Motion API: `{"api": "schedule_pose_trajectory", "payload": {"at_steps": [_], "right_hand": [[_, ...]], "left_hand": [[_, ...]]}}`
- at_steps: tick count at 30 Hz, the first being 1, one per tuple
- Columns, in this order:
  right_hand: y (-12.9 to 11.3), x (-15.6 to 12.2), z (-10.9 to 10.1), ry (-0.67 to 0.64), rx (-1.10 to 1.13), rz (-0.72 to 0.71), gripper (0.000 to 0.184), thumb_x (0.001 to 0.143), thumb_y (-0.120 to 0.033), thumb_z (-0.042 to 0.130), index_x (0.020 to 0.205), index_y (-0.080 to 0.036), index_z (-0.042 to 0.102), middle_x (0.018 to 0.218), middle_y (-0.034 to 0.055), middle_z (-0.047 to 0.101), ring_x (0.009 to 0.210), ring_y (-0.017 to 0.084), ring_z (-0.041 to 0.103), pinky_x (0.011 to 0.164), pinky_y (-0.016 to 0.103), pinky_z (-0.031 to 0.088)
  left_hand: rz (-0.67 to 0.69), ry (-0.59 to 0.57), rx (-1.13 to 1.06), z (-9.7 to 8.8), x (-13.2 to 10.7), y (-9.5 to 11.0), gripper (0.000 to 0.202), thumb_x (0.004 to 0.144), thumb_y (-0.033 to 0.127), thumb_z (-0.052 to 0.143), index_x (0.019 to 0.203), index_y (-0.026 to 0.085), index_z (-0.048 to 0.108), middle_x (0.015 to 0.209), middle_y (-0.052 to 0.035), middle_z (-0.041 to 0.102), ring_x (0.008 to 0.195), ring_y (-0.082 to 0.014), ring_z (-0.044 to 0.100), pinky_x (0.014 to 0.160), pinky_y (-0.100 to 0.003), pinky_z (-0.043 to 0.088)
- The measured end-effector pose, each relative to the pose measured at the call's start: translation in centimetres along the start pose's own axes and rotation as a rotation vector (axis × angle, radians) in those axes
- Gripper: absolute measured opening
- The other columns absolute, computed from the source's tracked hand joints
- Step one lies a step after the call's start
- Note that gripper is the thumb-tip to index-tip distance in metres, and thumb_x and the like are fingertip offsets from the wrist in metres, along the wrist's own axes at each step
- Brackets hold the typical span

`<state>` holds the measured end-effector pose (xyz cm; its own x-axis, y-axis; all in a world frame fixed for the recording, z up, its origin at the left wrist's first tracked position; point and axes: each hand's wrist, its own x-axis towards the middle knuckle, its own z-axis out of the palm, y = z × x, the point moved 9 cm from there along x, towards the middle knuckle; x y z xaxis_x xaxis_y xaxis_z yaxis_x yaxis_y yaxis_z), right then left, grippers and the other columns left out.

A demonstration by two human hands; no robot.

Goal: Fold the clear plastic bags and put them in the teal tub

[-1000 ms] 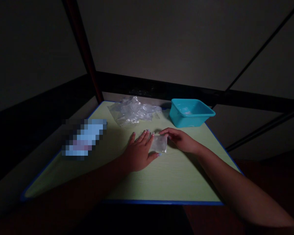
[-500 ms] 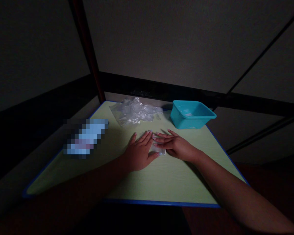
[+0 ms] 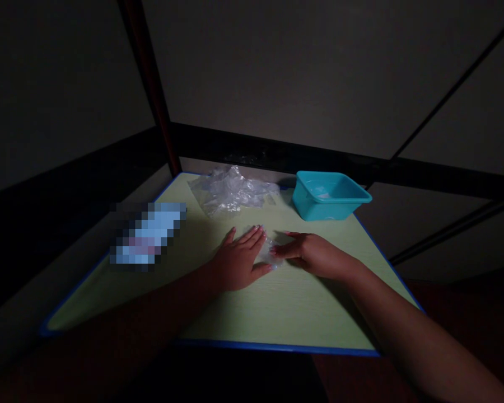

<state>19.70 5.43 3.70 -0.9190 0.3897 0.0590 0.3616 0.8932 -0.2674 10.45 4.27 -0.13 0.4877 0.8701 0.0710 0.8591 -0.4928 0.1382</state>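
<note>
A small clear plastic bag (image 3: 267, 252) lies on the pale green table (image 3: 277, 308), mostly covered by my hands. My left hand (image 3: 238, 260) rests flat on the bag's left part, fingers stretched out and pointing away from me. My right hand (image 3: 315, 254) lies beside it on the right, its fingertips drawn together on the bag's right edge. Only a small strip of the bag shows between the two hands.
A heap of crumpled clear plastic bags (image 3: 229, 191) lies at the table's far side. A turquoise plastic tub (image 3: 328, 195) stands at the far right corner. A blurred-out bluish object (image 3: 148, 233) sits at the left edge. The blue-rimmed table is surrounded by darkness.
My right hand first held the bag's right edge, then laid flat over it, and now has drawn back right with fingers gathered. The bag shows less. My left hand stayed flat.
</note>
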Motion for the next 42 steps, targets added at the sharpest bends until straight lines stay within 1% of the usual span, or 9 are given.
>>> {"api": "schedule_pose_trajectory", "payload": {"at_steps": [7, 11, 16, 19, 23, 28, 33, 38, 42], "right_hand": [[-1.4, -0.3, -1.7, 0.057, -0.019, -0.011, 0.051, 0.079, 0.001, 0.056, 0.118, -0.03, 0.067, 0.108, 0.0019, 0.073, 0.098, 0.021, 0.07, 0.111, 0.05, 0.034], [-1.3, -0.3, -2.2, 0.156, -0.03, -0.017, 0.047, 0.083, -0.001, 0.052, 0.12, -0.027, 0.066, 0.105, 0.0047, 0.074, 0.094, 0.02, 0.071, 0.108, 0.047, 0.038], [0.7, -0.3, -1.7, 0.156, 0.089, 0.012, 0.04, 0.089, -0.017, 0.059, 0.128, -0.026, 0.06, 0.12, 0.0086, 0.069, 0.109, 0.022, 0.065, 0.109, 0.049, 0.034], [1.9, -0.4, -0.8, 0.056, 0.189, 0.053, 0.056, 0.082, -0.029, 0.072, 0.134, -0.029, 0.054, 0.135, 0.0104, 0.058, 0.125, 0.026, 0.053, 0.112, 0.055, 0.024], [3.0, -0.3, -0.1, 0.06, 0.227, 0.067, 0.042, 0.088, -0.024, 0.064, 0.129, -0.03, 0.058, 0.134, 0.0089, 0.058, 0.129, 0.024, 0.049, 0.113, 0.056, 0.02], [3.2, -0.2, 0.3, 0.165, 0.196, -0.02, 0.031, 0.089, -0.016, 0.056, 0.114, -0.028, 0.068, 0.12, 0.0075, 0.068, 0.12, 0.021, 0.058, 0.112, 0.054, 0.027], [2.1, -0.1, 0.0, 0.202, 0.121, -0.062, 0.028, 0.088, -0.016, 0.055, 0.108, -0.027, 0.07, 0.11, 0.0053, 0.073, 0.11, 0.02, 0.065, 0.109, 0.049, 0.035], [0.5, 0.0, -0.6, 0.174, 0.032, -0.065, 0.029, 0.089, -0.017, 0.054, 0.111, -0.028, 0.069, 0.109, 0.0034, 0.073, 0.107, 0.02, 0.066, 0.109, 0.047, 0.037], [0.0, -0.1, -1.0, 0.193, 0.032, -0.063, 0.024, 0.091, -0.021, 0.053, 0.108, -0.025, 0.069, 0.103, 0.0041, 0.075, 0.099, 0.02, 0.069, 0.109, 0.047, 0.036]], "left_hand": [[0.06, 0.005, -0.016, -0.1, -0.1, 0.6, 0.069, 0.094, 0.058, 0.034, 0.148, 0.015, 0.03, 0.156, -0.0125, 0.023, 0.145, -0.0259, 0.024, 0.115, -0.057, 0.012], [0.055, 0.034, -0.021, -0.1, 0.0, 0.5, 0.058, 0.097, 0.047, 0.033, 0.147, 0.017, 0.033, 0.155, -0.0105, 0.027, 0.144, -0.0236, 0.026, 0.116, -0.055, 0.014], [0.038, 0.029, -0.017, -0.2, 0.0, 0.4, 0.047, 0.099, 0.031, 0.028, 0.142, 0.018, 0.042, 0.154, -0.0085, 0.031, 0.143, -0.0223, 0.028, 0.114, -0.057, 0.017], [0.039, 0.025, -0.024, -0.3, 0.0, 0.5, 0.047, 0.099, 0.029, 0.026, 0.143, 0.017, 0.041, 0.155, -0.0088, 0.03, 0.144, -0.0215, 0.028, 0.114, -0.057, 0.017], [0.035, 0.032, -0.019, -0.3, 0.0, 0.4, 0.049, 0.099, 0.031, 0.028, 0.145, 0.017, 0.038, 0.155, -0.0087, 0.029, 0.144, -0.0218, 0.026, 0.114, -0.057, 0.018], [0.004, 0.039, -0.002, -0.2, 0.1, 0.1, 0.056, 0.096, 0.036, 0.038, 0.147, 0.015, 0.032, 0.157, -0.012, 0.022, 0.146, -0.0248, 0.02, 0.113, -0.057, 0.019], [0.002, 0.142, -0.001, -1.9, -0.2, 0.4, 0.058, 0.091, 0.039, 0.051, 0.143, 0.015, 0.041, 0.155, -0.0152, 0.03, 0.144, -0.0305, 0.025, 0.113, -0.059, 0.018], [0.048, 0.234, -0.068, -3.7, -0.8, 1.8, 0.035, 0.084, 0.03, 0.067, 0.117, 0.019, 0.064, 0.116, -0.0093, 0.064, 0.11, -0.0262, 0.054, 0.096, -0.04, 0.044], [0.061, 0.229, -0.125, -3.4, -0.9, 2.2, 0.02, 0.081, 0.03, 0.071, 0.095, 0.016, 0.07, 0.093, -0.0072, 0.065, 0.095, -0.0247, 0.056, 0.084, -0.036, 0.047]]}}
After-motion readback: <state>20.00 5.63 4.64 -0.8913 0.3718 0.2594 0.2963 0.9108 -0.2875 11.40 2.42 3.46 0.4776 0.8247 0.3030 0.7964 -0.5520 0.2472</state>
